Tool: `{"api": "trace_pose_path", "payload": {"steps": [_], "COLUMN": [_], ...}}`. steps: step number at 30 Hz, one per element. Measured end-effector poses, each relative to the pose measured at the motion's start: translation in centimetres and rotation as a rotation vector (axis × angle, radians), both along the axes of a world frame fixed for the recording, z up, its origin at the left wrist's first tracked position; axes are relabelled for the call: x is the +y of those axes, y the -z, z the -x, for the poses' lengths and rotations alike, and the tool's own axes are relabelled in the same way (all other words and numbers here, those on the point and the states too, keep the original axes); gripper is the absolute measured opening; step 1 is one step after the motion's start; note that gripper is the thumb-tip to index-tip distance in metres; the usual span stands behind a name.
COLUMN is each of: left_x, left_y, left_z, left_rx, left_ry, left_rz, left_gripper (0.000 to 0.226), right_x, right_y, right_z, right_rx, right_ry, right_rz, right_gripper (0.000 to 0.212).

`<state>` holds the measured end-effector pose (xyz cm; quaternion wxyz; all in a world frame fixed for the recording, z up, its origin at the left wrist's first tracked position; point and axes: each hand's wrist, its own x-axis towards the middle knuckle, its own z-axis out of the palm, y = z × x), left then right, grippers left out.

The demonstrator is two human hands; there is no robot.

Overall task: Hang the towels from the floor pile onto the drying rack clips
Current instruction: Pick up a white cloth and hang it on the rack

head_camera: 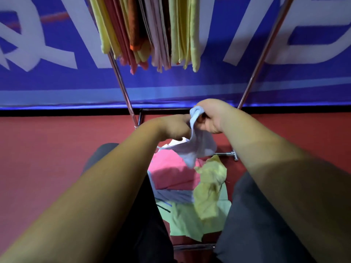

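Observation:
A light blue towel hangs between both hands above the floor pile. My right hand grips its bunched upper corner, and my left hand holds its edge just to the left. Below lies the pile: a pink towel, a yellow towel, a pale green towel and a bluish-grey towel. Overhead, several yellow, red, orange and pink towels hang side by side from the drying rack; its clips are out of view.
Two chrome rack legs slant down to the red floor, joined by a low crossbar. A blue banner with white lettering covers the wall behind. My dark trouser legs flank the pile.

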<state>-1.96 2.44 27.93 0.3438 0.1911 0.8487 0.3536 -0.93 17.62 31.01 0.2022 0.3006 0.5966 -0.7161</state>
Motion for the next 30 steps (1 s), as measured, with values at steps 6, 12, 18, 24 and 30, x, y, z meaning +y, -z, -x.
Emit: {"api": "trace_pose_path", "payload": {"steps": [6, 12, 18, 24, 30], "left_x": [0.7, 1.8, 2.5, 2.7, 1.8], "left_y": [1.2, 1.1, 2.5, 2.8, 3.1], "left_z": [-1.9, -0.8, 1.2, 3.9, 6.6], "left_rx": [0.112, -0.120, -0.291, -0.200, -0.462], "left_ry": [-0.089, -0.070, -0.069, -0.545, -0.935], "left_rz": [-0.100, -0.160, -0.195, -0.182, -0.628], "left_gripper": [0.013, 0.024, 0.040, 0.015, 0.022], "right_x": [-0.3, 0.7, 2.4, 3.0, 1.3], "right_y": [1.1, 1.6, 3.5, 3.7, 4.1], "right_z": [-2.1, -0.9, 2.0, 4.7, 4.2], "right_rx": [0.010, 0.076, 0.013, 0.030, 0.100], "right_ry": [0.235, 0.342, 0.466, 0.305, -0.257], "right_rz": [0.304, 0.389, 0.412, 0.206, -0.362], "right_gripper": [0.042, 0.029, 0.031, 0.030, 0.035]}}
